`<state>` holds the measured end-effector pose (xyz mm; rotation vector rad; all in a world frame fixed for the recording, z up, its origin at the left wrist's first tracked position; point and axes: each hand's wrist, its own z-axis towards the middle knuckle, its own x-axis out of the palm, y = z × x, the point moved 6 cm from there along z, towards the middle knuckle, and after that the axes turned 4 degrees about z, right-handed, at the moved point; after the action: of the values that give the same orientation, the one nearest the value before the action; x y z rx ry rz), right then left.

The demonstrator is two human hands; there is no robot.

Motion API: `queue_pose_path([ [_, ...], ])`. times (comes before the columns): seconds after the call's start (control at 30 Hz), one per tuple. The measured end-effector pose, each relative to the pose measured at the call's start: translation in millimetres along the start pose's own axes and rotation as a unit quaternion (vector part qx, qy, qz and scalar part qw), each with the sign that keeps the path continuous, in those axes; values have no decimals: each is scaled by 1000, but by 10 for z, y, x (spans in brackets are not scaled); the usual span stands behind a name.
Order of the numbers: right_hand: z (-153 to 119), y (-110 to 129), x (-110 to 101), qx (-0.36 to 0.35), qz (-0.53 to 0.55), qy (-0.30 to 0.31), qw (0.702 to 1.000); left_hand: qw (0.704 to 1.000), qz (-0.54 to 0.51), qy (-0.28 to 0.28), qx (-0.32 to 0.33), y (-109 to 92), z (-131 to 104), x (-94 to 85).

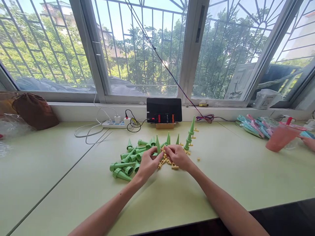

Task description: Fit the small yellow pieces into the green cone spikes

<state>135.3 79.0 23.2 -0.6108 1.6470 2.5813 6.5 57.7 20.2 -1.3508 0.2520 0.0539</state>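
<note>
My left hand (148,161) is wrapped round a green cone (158,144), which points upward. Beside it, my right hand (177,155) is closed in a pinch close to the cone; what its fingertips hold is too small to make out. Green cones (126,157) lie in a pile to the left of my hands. Yellow T-shaped pieces (175,167) are scattered beneath and between the hands. Behind my right hand, a stack of green cones (189,137) stands upright with yellow pieces sticking out of its side.
A black tablet (164,105) with a phone before it stands at the window sill. A power strip (113,124) with cables is back left, beyond it a brown bag (35,110). At right are a pink cup (283,136), packaged strips (254,126) and another person's hand.
</note>
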Motion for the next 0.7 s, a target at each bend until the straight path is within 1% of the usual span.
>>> queue_pose_path([
  [0.13, 15, -69, 40, 43, 104, 11, 994, 1000, -13, -10, -11, -18, 8, -6],
  [0.23, 11, -86, 52, 85, 195, 13, 977, 999, -29, -29, -28, -46, 4, -27],
  [0.37, -11, -80, 37, 120, 272, 14, 955, 998, -40, -34, -36, -61, -7, -36],
  [0.53, -39, -152, 63, 178, 372, 36, 910, 998, -37, -31, -36, -49, -8, -26],
  [0.7, -55, -213, 99, 235, 432, 52, 869, 999, -19, -26, -24, -50, 1, -23],
])
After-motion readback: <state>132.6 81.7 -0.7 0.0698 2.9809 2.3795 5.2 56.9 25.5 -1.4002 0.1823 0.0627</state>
